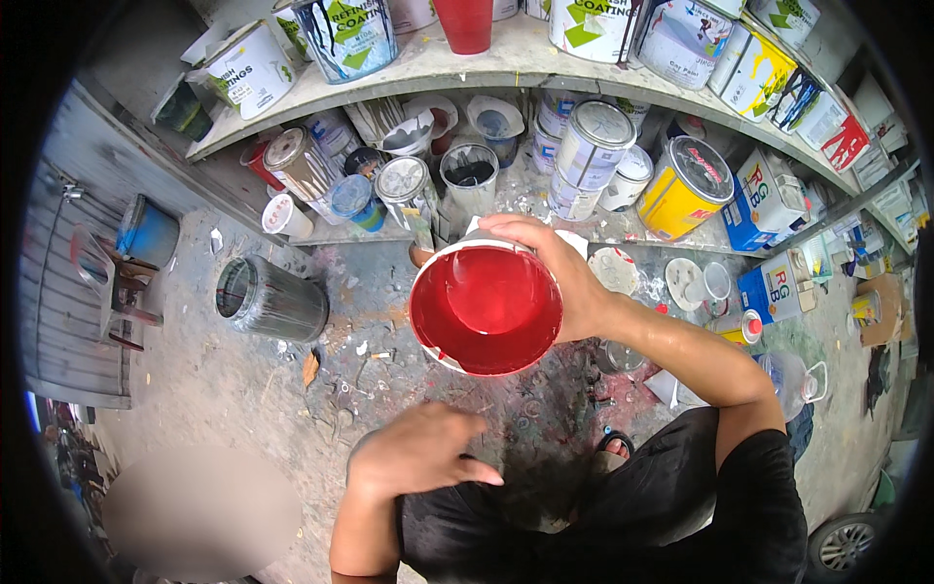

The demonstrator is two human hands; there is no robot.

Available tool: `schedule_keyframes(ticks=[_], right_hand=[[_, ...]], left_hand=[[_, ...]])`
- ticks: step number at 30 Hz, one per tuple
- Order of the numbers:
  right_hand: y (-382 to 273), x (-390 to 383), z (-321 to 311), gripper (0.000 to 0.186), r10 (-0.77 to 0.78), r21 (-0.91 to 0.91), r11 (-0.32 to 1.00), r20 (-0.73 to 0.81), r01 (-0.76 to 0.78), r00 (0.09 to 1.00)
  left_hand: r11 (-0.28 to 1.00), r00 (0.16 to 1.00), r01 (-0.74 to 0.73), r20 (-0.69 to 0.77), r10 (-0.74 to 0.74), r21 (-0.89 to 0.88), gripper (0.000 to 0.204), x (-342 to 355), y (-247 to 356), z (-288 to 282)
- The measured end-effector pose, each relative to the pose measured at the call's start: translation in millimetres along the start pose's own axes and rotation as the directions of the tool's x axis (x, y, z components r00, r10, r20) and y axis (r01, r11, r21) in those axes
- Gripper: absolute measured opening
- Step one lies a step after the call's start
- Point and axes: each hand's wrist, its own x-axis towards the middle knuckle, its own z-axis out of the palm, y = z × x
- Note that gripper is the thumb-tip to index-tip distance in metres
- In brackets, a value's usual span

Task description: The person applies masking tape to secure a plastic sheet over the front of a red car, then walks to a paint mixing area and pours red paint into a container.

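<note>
In front of me, a white paint bucket (484,352), coated inside with wet red paint, is tipped so its mouth faces me. My right hand (556,268) grips it by its far right side, fingers over the back edge. Pooled red paint shows inside, and a little has run over the white rim. My left hand (418,450) hovers nearer to me, below the bucket and apart from it. It is slightly blurred; the thumb is stretched out away from the fingers, and nothing shows in it.
A shelf (467,78) full of paint cans curves across the far side. Below it stand a yellow can (686,190), used cups and stained tins. A dark metal drum (272,297) lies to the left on the paint-spattered floor; a clear plastic jug (790,382) stands at right.
</note>
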Motion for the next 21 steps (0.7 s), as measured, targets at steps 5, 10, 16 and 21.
schedule_keyframes(ticks=[5,10,16,21], right_hand=[[14.4,-11.1,4.5,0.109,0.056,-0.068,0.996,0.053,-0.052,0.997],[28.2,-27.2,24.9,0.101,0.205,0.078,0.975,0.061,-0.210,0.977],[34.5,-51.0,29.8,0.106,0.283,0.189,0.931,0.166,-0.312,0.945],[64.5,-73.7,58.2,0.100,0.293,0.186,0.929,0.163,-0.321,0.942]], left_hand=[[0.998,0.982,-0.052,0.179,0.055,-0.020,0.052,10.9,20.7,18.3],[0.995,0.977,-0.097,0.191,0.100,-0.027,0.046,10.1,27.3,29.2],[0.992,0.984,-0.121,0.131,0.122,-0.020,0.043,8.0,29.8,33.3],[0.992,0.968,-0.111,0.221,0.122,-0.065,0.041,14.3,31.8,29.1]])
